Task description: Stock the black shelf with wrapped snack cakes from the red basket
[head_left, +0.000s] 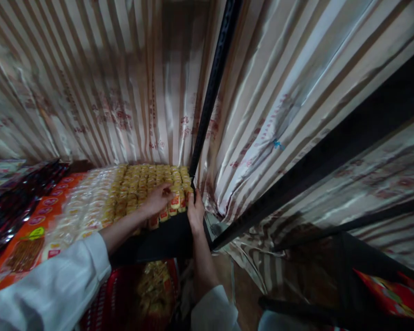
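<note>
My left hand [157, 200] lies on a bag of small yellow wrapped snacks [141, 184] on a dark shelf [165, 241], fingers curled over the packets at the bag's front right corner. My right hand [195, 209] is at the shelf's right front corner, fingers wrapped round the foot of the black upright post [210, 92]. Both arms wear white sleeves.
Left of the yellow bag lie a clear bag of pale snacks [79, 207], an orange packet [31, 234] and dark red packets [14, 193]. Striped shiny bags [296, 92] hang behind and right. More goods sit below the shelf [152, 285]. A second black rack [331, 151] stands right.
</note>
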`<act>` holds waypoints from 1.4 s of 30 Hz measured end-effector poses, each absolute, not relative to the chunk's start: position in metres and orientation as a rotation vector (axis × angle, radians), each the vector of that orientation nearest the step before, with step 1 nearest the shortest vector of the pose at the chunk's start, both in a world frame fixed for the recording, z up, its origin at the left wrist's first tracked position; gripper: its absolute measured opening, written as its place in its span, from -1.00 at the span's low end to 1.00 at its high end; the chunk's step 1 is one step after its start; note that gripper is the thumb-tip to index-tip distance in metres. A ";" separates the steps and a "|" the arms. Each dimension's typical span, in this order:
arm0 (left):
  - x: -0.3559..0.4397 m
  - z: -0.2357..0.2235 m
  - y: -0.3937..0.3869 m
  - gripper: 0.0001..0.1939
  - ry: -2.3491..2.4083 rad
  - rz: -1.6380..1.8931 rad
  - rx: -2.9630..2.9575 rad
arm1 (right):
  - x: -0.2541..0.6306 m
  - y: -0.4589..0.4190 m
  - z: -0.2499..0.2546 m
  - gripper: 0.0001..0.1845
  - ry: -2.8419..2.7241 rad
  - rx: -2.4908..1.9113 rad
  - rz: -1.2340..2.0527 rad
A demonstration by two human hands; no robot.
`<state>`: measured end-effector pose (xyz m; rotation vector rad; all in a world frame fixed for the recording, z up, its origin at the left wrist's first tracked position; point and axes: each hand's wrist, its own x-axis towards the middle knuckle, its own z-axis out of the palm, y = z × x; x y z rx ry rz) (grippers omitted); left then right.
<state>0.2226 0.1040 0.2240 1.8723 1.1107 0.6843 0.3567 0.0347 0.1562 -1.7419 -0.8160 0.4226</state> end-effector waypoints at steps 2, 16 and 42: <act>0.230 0.230 0.113 -0.64 1.125 0.693 1.903 | 0.363 0.047 0.157 -0.31 -0.811 -1.777 0.454; 0.292 0.242 0.177 -0.82 1.115 0.788 2.039 | 0.380 0.084 0.138 -0.29 -0.911 -1.772 0.469; 0.362 0.197 0.209 -0.72 1.067 0.507 2.712 | 0.372 0.087 0.139 -0.29 -1.084 -1.772 0.334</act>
